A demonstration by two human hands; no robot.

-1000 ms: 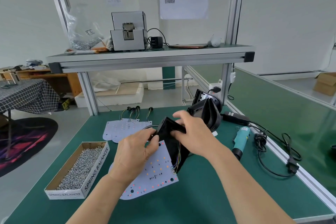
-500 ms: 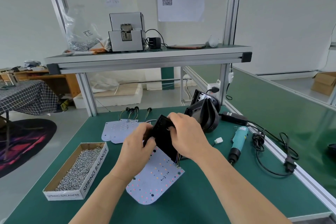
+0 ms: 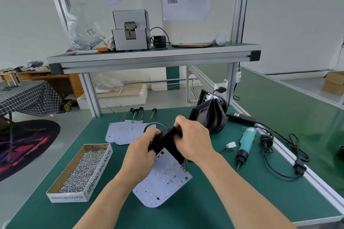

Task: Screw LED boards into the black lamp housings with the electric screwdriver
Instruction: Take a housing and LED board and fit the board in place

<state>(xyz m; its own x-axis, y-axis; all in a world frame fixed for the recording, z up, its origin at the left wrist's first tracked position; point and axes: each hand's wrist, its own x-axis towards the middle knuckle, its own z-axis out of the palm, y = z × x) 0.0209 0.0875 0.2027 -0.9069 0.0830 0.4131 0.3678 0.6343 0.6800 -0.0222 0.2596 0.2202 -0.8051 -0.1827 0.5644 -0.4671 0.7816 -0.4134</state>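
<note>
Here, left hand (image 3: 141, 151) and right hand (image 3: 193, 141) are gripping the stiff housing (image 3: 165, 139) by its edges; its thin board (image 3: 163, 178) seems fragile.

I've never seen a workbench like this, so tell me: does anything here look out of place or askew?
Nothing looks spilled or broken. Only the LED board hangs crooked below the black housing that the left hand and right hand grip, not seated in it.

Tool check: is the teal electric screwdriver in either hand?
No, the teal electric screwdriver lies on the green bench; left hand and right hand grip the black lamp housing.
</note>
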